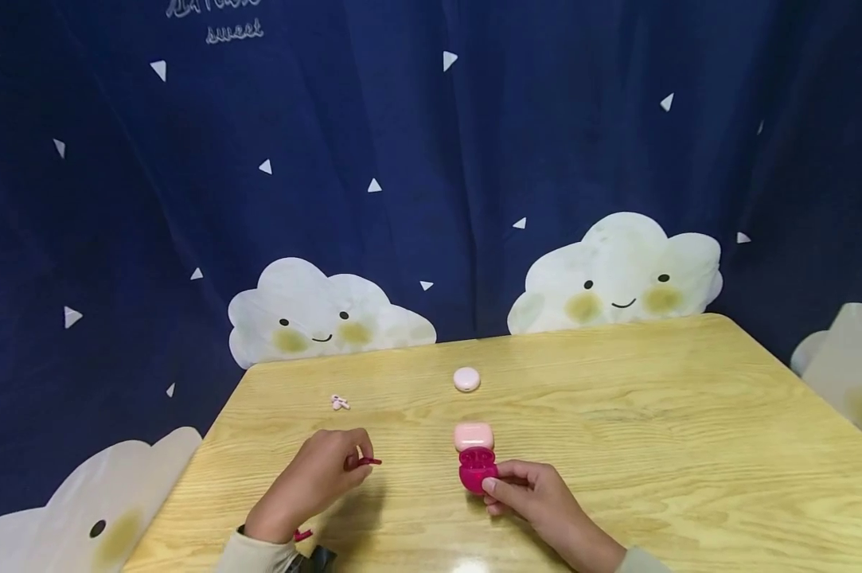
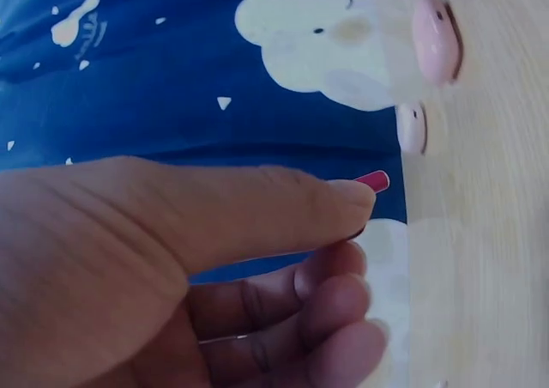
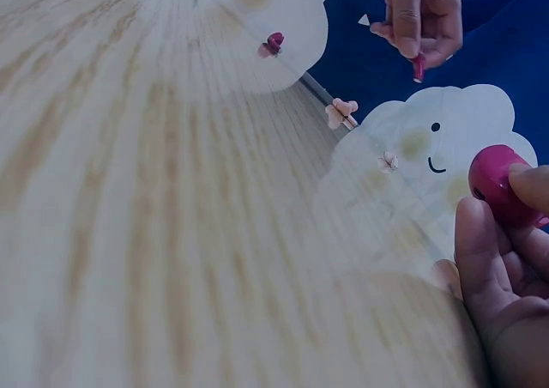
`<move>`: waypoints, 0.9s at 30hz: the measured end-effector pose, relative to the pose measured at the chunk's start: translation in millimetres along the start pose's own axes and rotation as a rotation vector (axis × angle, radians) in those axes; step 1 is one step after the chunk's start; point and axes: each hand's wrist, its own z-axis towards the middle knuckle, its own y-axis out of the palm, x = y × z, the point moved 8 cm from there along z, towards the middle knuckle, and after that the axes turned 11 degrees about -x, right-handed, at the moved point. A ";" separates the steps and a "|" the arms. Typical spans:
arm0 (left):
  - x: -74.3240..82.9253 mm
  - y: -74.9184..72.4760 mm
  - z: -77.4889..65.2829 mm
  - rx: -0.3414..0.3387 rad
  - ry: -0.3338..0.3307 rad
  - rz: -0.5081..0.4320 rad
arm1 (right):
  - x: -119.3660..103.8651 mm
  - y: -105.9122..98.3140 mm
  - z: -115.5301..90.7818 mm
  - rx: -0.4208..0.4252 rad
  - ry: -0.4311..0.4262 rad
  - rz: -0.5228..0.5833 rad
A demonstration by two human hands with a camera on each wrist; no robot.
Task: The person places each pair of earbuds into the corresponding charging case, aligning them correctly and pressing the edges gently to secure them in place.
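My left hand [image 1: 319, 476] pinches a magenta earbud [image 1: 370, 461] between thumb and finger, above the table. In the left wrist view only the tip of this earbud [image 2: 374, 181] shows past the thumb. My right hand [image 1: 538, 497] holds a magenta earbud case [image 1: 477, 476] by its right side, with the lid up and the inside facing me. The right wrist view shows the same case [image 3: 497, 175] from outside. A second magenta earbud [image 1: 302, 535] lies beside my left wrist, partly hidden by it.
Just behind the magenta case lies a pink rounded case [image 1: 473, 434], closed. Farther back sits a pale pink round case [image 1: 466, 380]. Pale pink earbuds [image 1: 340, 403] lie at the back left of the wooden table [image 1: 653, 430]. A dark blue curtain [image 1: 373, 119] hangs behind.
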 end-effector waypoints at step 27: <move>38.5 -4.7 21.7 0.066 0.062 0.043 | 4.3 0.8 0.0 0.008 0.014 0.020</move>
